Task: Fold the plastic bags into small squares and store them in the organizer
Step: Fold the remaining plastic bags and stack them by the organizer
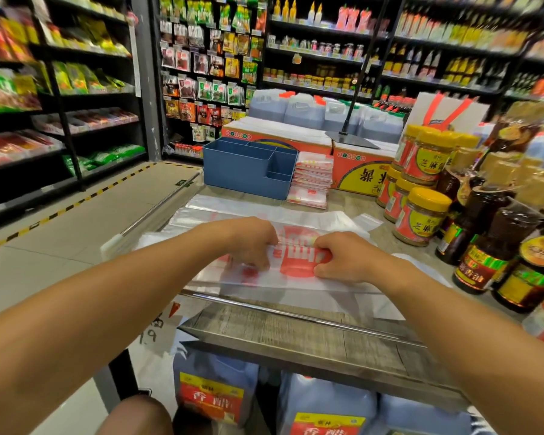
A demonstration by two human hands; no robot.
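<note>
A clear plastic bag [296,268] with a red print lies flat across the table in front of me. My left hand [252,246] and my right hand [343,262] sit on it side by side, fingers curled and pinching the plastic at either side of the red print. Behind them stands the blue organizer [248,167] with several compartments, its inside looking bare from here. A stack of folded bags [311,180] with red print leans against the organizer's right side.
Yellow-lidded sauce jars [421,215] and dark bottles [490,240] crowd the table's right side. Orange cartons [358,164] and a lamp base [352,139] stand behind. The table's metal front rail [296,312] is near me; vinegar jugs [214,387] sit below. Store shelves surround.
</note>
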